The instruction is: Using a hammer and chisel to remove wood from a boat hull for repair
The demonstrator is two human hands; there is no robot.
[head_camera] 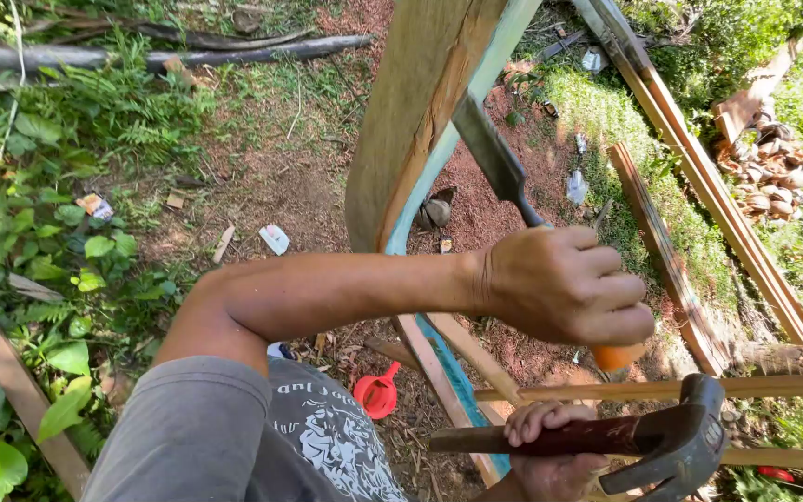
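Note:
My left hand (559, 284) reaches across from the left and is closed around a chisel with an orange handle end (617, 356). The chisel's metal blade (490, 153) points up and rests against the edge of an upright wooden plank (411, 121) that has a turquoise painted side. Below it, my right hand (550, 465) grips the dark wooden handle of a claw hammer. The hammer's metal head (690, 437) sits just under the chisel's handle end, a little apart from it.
Long wooden beams (699, 177) lie on the grass at the right, beside a pile of brown husks (769, 163). A red plastic scoop (378, 390) and scraps of litter lie on the bare earth. Thin sticks (662, 389) cross near the hammer. Leafy plants (48, 279) fill the left.

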